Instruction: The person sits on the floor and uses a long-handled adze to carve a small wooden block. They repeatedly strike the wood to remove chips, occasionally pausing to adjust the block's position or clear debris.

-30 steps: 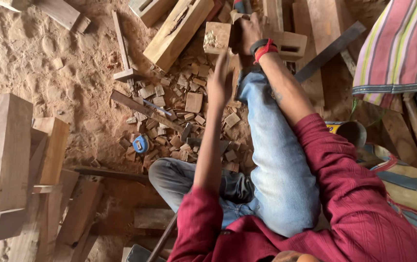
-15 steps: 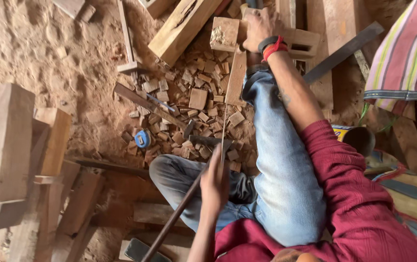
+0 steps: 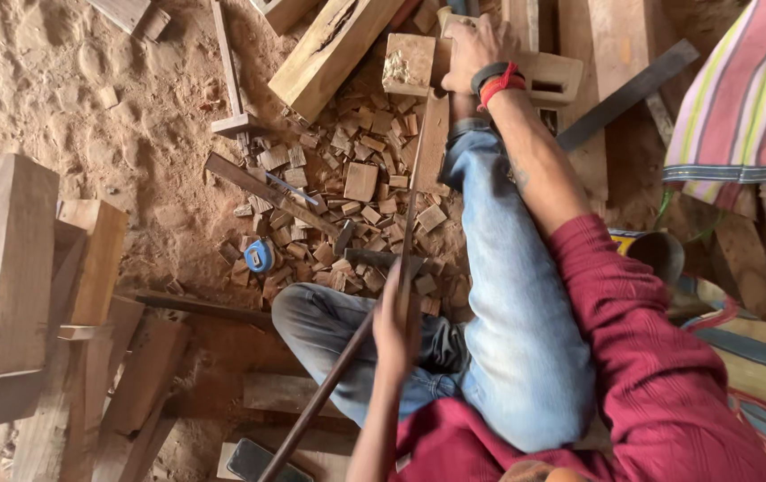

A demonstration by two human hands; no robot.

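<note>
Person seated on sandy ground, legs in pale blue jeans, dark red sleeves.

Left hand (image 3: 398,314): raised above the lap, fingers curled closed around a long thin dark rod (image 3: 347,353). The rod slants from the lower edge of view up past the hand toward the chip pile.

Right hand (image 3: 475,51): arm stretched forward, red and black bands at the wrist. Palm down, fingers wrapped over the end of a pale notched wooden block (image 3: 550,78); it lies on the ground beyond the knee, among long planks.

Just beside that hand, a small square pale wood offcut (image 3: 408,64). A heap of small brown wood chips (image 3: 356,178) covers the ground between the legs and the planks. Blue round tape measure (image 3: 259,256) lies at the heap's near-left edge.
</note>
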